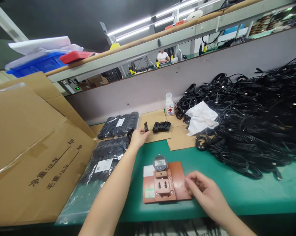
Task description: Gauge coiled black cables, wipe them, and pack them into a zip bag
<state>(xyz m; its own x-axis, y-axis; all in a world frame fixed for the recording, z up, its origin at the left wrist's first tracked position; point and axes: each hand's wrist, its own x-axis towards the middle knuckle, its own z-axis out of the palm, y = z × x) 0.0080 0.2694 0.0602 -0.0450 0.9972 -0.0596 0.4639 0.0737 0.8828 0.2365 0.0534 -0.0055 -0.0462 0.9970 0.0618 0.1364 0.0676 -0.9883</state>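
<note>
My left hand (pixel 138 138) reaches to the back of the table, its fingers closed around a black coiled cable (pixel 130 133), partly hidden by the hand. At its fingertips stands a short black cable bundle (pixel 146 126); whether they touch is unclear. A row of black cable bundles (pixel 161 127) lies on cardboard just to the right. My right hand (pixel 205 191) is closed in a loose pinch at the right edge of a reddish-brown base plate (pixel 182 183); anything between its fingertips is hidden. On the plate, a digital dial gauge (pixel 160 163) reads 0.000 above a small clamping block (pixel 162 186).
Two clear bags of cables (pixel 132 119) (pixel 104 164) lie left, beside a large cardboard box (pixel 39 157). A heap of black cables (pixel 251 121) covers the right side, with a white cloth (pixel 202 118) on it. A white bottle (pixel 169 105) stands at the back wall.
</note>
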